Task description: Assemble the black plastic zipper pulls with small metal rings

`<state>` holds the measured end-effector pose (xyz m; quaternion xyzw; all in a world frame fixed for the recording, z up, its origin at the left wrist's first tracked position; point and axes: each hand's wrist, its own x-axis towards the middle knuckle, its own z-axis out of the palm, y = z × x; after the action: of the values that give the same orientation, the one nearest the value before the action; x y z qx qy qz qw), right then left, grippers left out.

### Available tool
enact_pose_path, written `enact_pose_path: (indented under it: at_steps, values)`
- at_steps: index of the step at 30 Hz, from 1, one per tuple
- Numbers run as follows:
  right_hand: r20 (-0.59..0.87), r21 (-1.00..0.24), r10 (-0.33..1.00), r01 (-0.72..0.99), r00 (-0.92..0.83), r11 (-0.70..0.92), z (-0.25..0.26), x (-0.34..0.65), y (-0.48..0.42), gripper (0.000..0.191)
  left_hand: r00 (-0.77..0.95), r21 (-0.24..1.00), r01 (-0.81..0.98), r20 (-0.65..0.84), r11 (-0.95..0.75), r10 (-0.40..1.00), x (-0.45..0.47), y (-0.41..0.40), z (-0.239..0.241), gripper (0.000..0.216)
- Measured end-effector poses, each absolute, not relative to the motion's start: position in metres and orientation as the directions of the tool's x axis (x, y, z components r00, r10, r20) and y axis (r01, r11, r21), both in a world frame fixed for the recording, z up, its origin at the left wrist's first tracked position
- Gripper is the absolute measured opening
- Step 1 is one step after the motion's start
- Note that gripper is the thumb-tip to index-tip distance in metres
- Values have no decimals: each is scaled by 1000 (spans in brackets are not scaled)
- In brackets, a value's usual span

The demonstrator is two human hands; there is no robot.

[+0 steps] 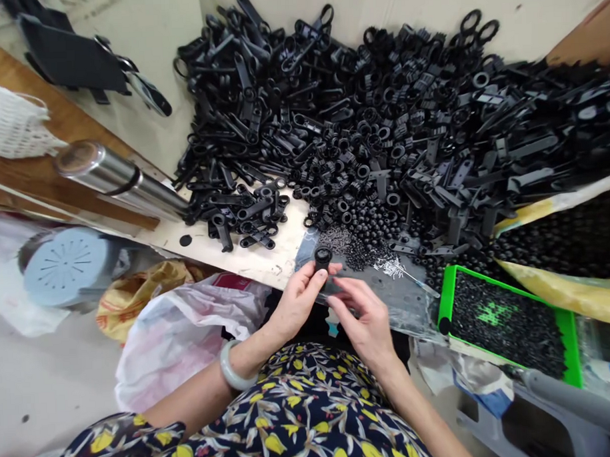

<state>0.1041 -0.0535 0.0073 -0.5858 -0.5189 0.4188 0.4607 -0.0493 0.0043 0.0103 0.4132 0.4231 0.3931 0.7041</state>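
Note:
My left hand (302, 295) grips a black plastic ring-ended part (323, 256) between thumb and fingers, with the round ring facing up at the bench edge. Just to the right is my right hand (362, 313), its thumb and bent fingers apart, with nothing visible between them. Beyond the hands lie small piles on a grey mat (388, 305): small metal pieces (335, 241), black balls (377, 222), tiny black bits (362, 255) and white pins (390, 267). A thin pointed tool (419, 281) rests across the mat beside the pins.
A large heap of black plastic parts (300, 102) covers the back of the bench. At right stands a green tray (572, 352) of small black pieces. A steel cylinder (128, 181) leans at left, above a white plastic bag (173, 340) and a grey-blue stool (66, 267).

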Motion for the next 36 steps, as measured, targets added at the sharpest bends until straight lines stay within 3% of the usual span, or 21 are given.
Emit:
enact_pose_path:
  at_steps: [2, 4, 7, 10, 14, 21, 25, 28, 31, 36]
  values:
    - [22, -955, 979, 294, 201, -39, 13, 112, -49, 30, 345, 932, -157, -258, 327, 902, -53, 7, 8, 39]
    - [-32, -976, 975, 205, 219, -78, 17, 114, -40, 35, 414, 933, -97, -278, 346, 867, -56, 7, 7, 40]
    - [-235, -968, 972, -99, 25, -232, 19, 106, -25, 46, 506, 951, 33, -281, 308, 815, -59, 4, 10, 40]
    - [-334, -902, 936, -250, -112, -352, 17, 100, -18, 46, 605, 969, 112, -242, 220, 759, -64, 4, 19, 37]
    - [-339, -894, 932, -264, -132, -362, 13, 100, -20, 41, 713, 969, 126, -237, 212, 660, -72, 5, 24, 39]
    - [-277, -924, 956, -245, -95, -292, 15, 92, -31, 41, 647, 970, 23, -198, 240, 737, -73, -4, 15, 46]
    - [-180, -902, 981, -385, -71, -193, 7, 90, -50, 64, 592, 997, -55, -7, 49, 806, -84, -1, 14, 34]
    - [-304, -850, 952, -440, -37, -288, -7, 87, -65, 49, 544, 988, 21, 120, -156, 830, -94, 2, 12, 36]
    - [-383, -807, 916, -441, -115, -393, -16, 84, -73, 37, 641, 941, 143, 149, -307, 753, -95, 3, 7, 38]
    - [-382, -880, 923, -323, 50, -347, -9, 102, -63, 29, 631, 868, 219, 222, -446, 743, -91, 12, -3, 39]
